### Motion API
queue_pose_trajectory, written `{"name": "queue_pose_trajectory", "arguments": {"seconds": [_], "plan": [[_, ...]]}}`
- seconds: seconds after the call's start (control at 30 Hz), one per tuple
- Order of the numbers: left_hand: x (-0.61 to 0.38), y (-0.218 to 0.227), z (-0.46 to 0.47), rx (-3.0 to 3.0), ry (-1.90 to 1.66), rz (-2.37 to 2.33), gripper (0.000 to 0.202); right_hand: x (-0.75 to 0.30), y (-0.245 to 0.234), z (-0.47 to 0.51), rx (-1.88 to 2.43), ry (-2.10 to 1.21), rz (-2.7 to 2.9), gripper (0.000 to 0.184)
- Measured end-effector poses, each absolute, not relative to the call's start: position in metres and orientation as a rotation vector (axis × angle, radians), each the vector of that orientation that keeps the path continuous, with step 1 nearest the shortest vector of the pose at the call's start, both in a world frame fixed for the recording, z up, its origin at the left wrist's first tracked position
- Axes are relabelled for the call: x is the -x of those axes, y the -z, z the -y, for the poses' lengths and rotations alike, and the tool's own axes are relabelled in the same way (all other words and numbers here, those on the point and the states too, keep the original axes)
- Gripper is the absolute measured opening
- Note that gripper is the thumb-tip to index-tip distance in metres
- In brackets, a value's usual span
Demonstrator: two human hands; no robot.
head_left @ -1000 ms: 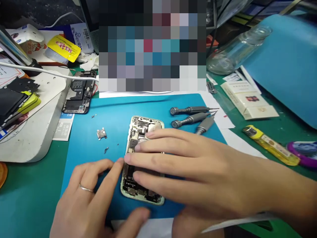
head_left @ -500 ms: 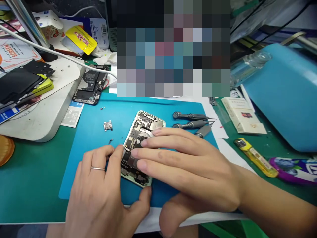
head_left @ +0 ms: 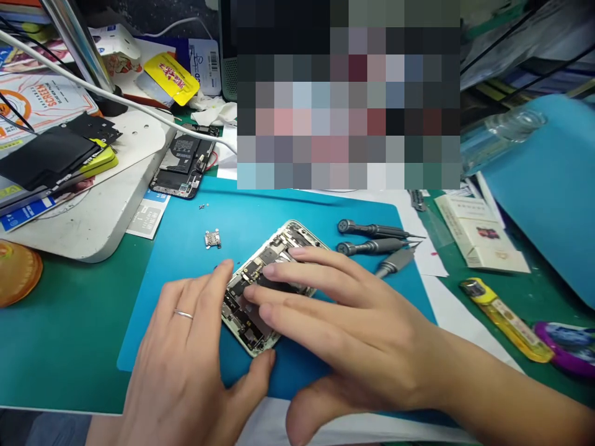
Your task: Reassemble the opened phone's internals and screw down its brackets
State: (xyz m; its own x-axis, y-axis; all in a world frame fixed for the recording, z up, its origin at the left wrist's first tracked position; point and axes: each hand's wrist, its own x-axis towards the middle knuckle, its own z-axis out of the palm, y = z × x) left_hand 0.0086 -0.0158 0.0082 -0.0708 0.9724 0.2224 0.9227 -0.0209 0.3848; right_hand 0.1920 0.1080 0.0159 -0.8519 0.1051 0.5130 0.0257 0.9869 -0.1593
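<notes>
An opened smartphone (head_left: 251, 272) lies slanted on the blue mat, its circuit boards and inner parts bare. My left hand (head_left: 186, 347), with a ring on one finger, holds the phone's near-left end between index finger and thumb. Over the phone stretches my right hand (head_left: 344, 322), fingers spread and tips resting on its inside; they hide part of it. The right thumb hangs apart from the phone. A small metal bracket (head_left: 212, 238) lies to the left on the mat, with tiny screws (head_left: 202, 206) behind it.
Three screwdrivers (head_left: 372, 238) lie right of the phone on the blue mat (head_left: 186, 217). A phone screen assembly (head_left: 181, 161) leans by the white stand (head_left: 106, 229). At right are a cigarette box (head_left: 483, 235), a yellow lighter (head_left: 506, 322) and a blue case (head_left: 553, 204). A blurred block covers the back.
The phone has turned clockwise, its far end swinging right. Both hands stay on it. The whole view has shifted, so the surroundings appear further right.
</notes>
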Motion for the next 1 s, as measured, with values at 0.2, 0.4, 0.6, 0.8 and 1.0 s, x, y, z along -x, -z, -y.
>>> {"name": "queue_pose_trajectory", "arguments": {"seconds": [0.2, 0.4, 0.6, 0.8, 1.0], "plan": [[-0.0022, -0.0093, 0.0190, -2.020, -0.672, -2.019, 0.070, -0.1891, -0.0148, -0.1133, 0.057, -0.170, 2.645, 0.049], [-0.0016, -0.0069, 0.0185, -2.035, -0.654, -2.009, 0.071, -0.1879, -0.0135, -0.1159, 0.032, -0.166, 2.665, 0.047], [0.0000, -0.0030, 0.0190, -2.079, -0.678, -2.012, 0.072, -0.1880, -0.0121, -0.1152, 0.006, -0.157, 2.682, 0.050], [0.0009, -0.0017, 0.0160, -2.099, -0.665, -2.009, 0.068, -0.1875, -0.0161, -0.1121, 0.018, -0.101, 2.734, 0.049], [-0.0008, -0.0034, 0.0165, -2.072, -0.680, -2.010, 0.067, -0.1836, -0.0212, -0.1095, 0.026, -0.072, 2.767, 0.049]]}}
